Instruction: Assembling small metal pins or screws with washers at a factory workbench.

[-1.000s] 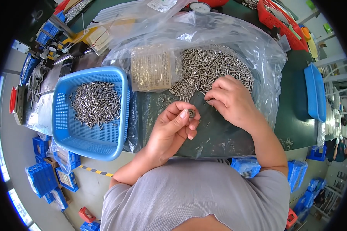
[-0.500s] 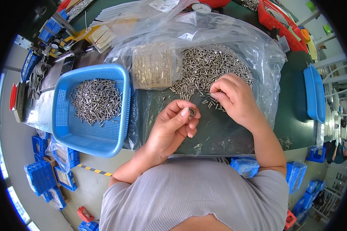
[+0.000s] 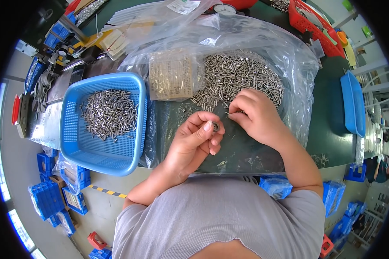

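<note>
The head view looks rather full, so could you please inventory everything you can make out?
Flat tabletop: one, green, centre
Rectangular plastic basket: one, blue, left
Small metal pins: many, silver, heaped centre and in that basket
Thin plastic sheeting: some, clear, around the heap
Wrapped rectangular pack: one, tan, left of the heap
Openwork plastic bin: one, red, top right
Shallow plastic tray: one, blue, right
Plastic crates: several, blue, floor
Round metal part: one, grey, in left hand
Left hand: one, bare, grip closed
Right hand: one, bare, near heap, contents unclear
</note>
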The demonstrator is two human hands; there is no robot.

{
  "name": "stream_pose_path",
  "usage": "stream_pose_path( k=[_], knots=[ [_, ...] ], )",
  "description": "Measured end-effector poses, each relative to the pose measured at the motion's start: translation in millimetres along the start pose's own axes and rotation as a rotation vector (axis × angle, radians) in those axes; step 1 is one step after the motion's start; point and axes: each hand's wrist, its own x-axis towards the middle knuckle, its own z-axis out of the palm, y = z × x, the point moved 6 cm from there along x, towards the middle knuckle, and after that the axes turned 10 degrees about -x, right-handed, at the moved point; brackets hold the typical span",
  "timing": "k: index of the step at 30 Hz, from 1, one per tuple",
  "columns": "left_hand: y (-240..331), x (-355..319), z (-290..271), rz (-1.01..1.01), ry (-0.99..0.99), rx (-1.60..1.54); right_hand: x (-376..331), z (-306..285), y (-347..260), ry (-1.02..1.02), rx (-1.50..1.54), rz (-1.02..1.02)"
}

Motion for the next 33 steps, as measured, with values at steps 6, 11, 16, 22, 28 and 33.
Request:
stream_pose_path(
  k=[6, 11, 16, 22, 28, 33],
  knots=[
    [-1, -2, 0, -0.032, -0.027, -0.014, 0, -5, -8, -0.094, 0.587, 0.145],
    [-2, -1, 3, -0.055, -0.028, 0.012, -2, 1, -13, -0.134, 0.691, 0.17],
    [-2, -2, 2, -0.058, 0.016, 0.016, 0, 0, -20, -0.11, 0.666, 0.102],
    [-3, -1, 1, -0.058, 0.031, 0.013, 0, 1, -21, -0.11, 0.62, 0.063],
    [-6, -3, -3, -0.127, -0.022, 0.04, 3, 1, -28, -0.105, 0.626, -0.024],
    [-7, -2, 3, -0.099, 0.004, 0.0, 2, -12, -30, 0.072, 0.458, -0.076]
  ],
)
